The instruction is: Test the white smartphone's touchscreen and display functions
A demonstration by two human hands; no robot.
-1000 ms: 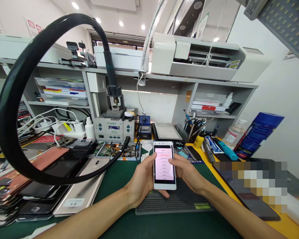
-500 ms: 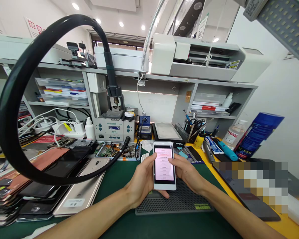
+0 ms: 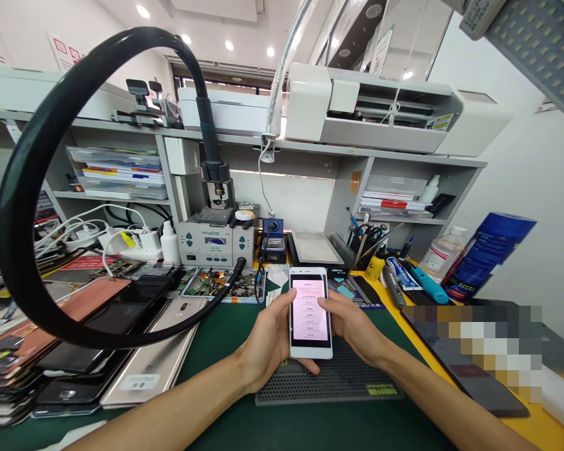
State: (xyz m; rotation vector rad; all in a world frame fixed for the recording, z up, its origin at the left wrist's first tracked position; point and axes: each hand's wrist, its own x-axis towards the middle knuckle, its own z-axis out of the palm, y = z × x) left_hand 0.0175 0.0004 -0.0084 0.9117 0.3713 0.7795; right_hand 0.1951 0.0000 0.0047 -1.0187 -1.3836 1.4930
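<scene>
A white smartphone (image 3: 310, 313) with a lit pink menu screen is held upright above a grey perforated mat (image 3: 329, 379) on the green bench. My left hand (image 3: 267, 338) wraps around its left edge and back. My right hand (image 3: 355, 326) grips the right edge, with its thumb resting on the screen. Both hands are closed on the phone.
A thick black hose (image 3: 42, 188) loops from the hot-air rework station (image 3: 215, 241) across the left. Several stacked phones (image 3: 94, 338) lie at left. A parts tray (image 3: 219, 283), heating plate (image 3: 317, 247), tool cup (image 3: 364, 241), bottle (image 3: 442, 250) and blue packet (image 3: 491, 250) stand behind. The yellow edge at right bears a dark slab (image 3: 470, 369).
The list on the phone screen has shifted slightly. Both hands stay where they were.
</scene>
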